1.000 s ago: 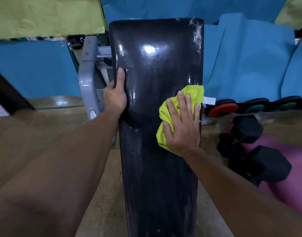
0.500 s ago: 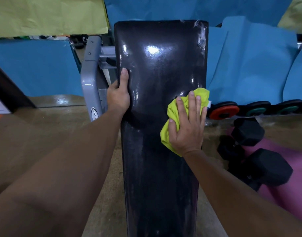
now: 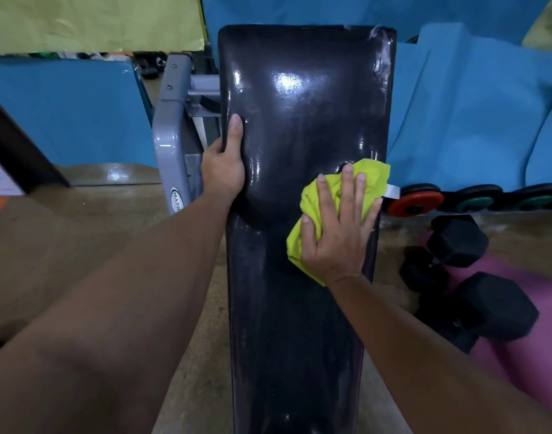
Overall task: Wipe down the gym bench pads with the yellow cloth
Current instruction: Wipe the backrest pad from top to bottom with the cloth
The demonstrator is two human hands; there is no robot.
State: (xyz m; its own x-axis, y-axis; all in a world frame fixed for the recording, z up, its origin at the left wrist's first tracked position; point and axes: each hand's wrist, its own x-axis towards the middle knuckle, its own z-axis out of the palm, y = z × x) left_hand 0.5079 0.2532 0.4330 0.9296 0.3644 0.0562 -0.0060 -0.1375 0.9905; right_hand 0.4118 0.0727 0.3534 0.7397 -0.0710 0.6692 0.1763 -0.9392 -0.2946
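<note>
A long black bench pad (image 3: 302, 104) runs from the bottom of the view up to the middle, glossy and wet-looking in its upper half. My right hand (image 3: 337, 236) lies flat, fingers spread and straight, pressing the crumpled yellow cloth (image 3: 374, 173) onto the pad near its right edge. A white tag sticks out of the cloth at the right. My left hand (image 3: 224, 164) grips the pad's left edge, thumb lying on top and fingers curled out of sight under the side.
A grey metal bench frame (image 3: 171, 136) stands left of the pad. Black hex dumbbells (image 3: 474, 277) lie on a pink mat (image 3: 534, 364) at the right, with round weight plates (image 3: 415, 202) behind them. Blue mats (image 3: 474, 114) line the back wall.
My right hand has slid the cloth up and toward the pad's right edge. The left hand keeps its grip on the left edge.
</note>
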